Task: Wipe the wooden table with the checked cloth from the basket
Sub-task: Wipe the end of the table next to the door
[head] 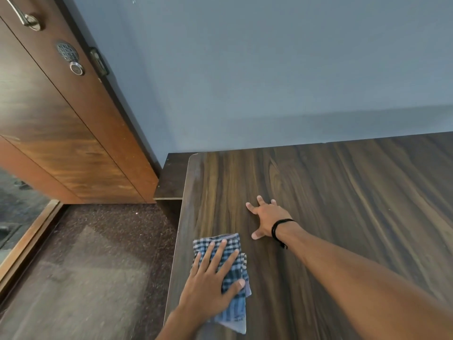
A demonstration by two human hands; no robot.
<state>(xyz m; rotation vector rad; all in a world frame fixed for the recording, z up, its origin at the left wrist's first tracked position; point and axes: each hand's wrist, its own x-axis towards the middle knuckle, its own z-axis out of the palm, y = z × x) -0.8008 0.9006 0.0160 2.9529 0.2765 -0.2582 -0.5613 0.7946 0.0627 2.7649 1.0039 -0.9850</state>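
Left hand [208,280] presses the checked cloth [231,245] flat-fingered onto the wooden table [343,192]; right hand [268,218] rests splayed nearby.

Both hands lie palm down by the left edge of the desk [343,192].
The left hand [210,278] presses straight, spread fingers [217,253] onto the cloth [235,312] close to that edge. The right arm [355,273] stretches in from the right, and the right hand [268,217] rests further in with its fingers splayed on the wood. A black band [275,229] circles its wrist.
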